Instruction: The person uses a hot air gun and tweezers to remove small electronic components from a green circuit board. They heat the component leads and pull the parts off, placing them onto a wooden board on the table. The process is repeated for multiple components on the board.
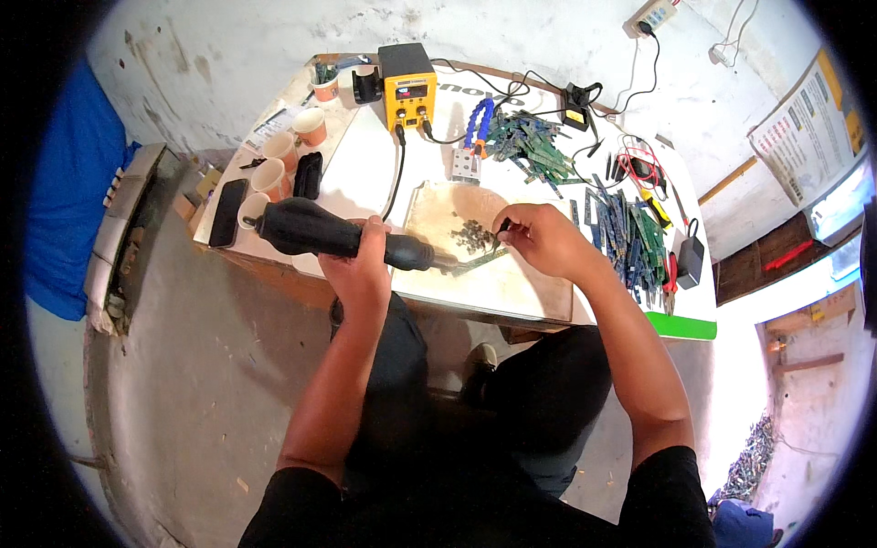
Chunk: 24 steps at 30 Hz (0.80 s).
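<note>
My left hand point(364, 263) grips a black hot-air gun handle point(315, 232), its metal nozzle point(445, 261) pointing right at a narrow green circuit strip point(480, 261) on a scorched wooden board point(512, 283). My right hand point(545, 239) pinches dark tweezers point(501, 226) just above the strip's right end. A small heap of dark removed chips point(470, 235) lies on the board between the two hands. The gun's cable point(398, 178) runs back to a yellow rework station point(408, 85) at the table's far side.
Piles of green circuit strips point(530, 146) point(635, 239) lie behind and to the right of the board. Several orange cups point(294, 137), two black phones point(228, 212) and a blue flexible holder point(477, 123) stand at the left and back. Pliers and a charger point(691, 256) sit near the right edge.
</note>
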Tool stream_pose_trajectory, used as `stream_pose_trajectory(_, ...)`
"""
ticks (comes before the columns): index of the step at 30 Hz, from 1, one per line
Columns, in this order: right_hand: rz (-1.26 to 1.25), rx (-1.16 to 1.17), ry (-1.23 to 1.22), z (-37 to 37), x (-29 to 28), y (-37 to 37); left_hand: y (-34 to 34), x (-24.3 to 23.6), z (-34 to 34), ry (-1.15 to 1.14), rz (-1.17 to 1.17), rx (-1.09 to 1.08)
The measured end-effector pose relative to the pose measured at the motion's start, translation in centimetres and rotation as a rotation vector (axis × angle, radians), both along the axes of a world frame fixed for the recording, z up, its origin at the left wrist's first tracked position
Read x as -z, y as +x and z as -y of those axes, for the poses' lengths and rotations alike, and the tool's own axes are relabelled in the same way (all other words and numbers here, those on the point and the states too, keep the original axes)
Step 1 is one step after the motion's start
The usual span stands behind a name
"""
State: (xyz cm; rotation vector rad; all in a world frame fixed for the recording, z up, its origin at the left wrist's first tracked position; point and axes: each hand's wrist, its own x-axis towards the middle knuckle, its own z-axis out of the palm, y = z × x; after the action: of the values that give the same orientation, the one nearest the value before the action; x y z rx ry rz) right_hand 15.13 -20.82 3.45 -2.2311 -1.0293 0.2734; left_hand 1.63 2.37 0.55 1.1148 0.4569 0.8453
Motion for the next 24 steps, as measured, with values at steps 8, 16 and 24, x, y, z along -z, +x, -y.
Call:
stream_pose_trajectory(8, -0.001, 0.019, 0.058, 0.0, 0.84, -0.52, 0.44, 0.65, 0.05, 0.081, 0.035, -0.057)
stream_pose_trajectory(16, 0.046, -0.008, 0.025, -0.57, 0.38, -0.62, -0.02, -0.01, 0.03, -0.005, 0.012, 0.008)
stream_pose_trajectory(24, 0.06, -0.033, -0.026, -0.89, 0.15, -0.58, 0.22, 0.63, -0.06, 0.098, 0.03, -0.033)
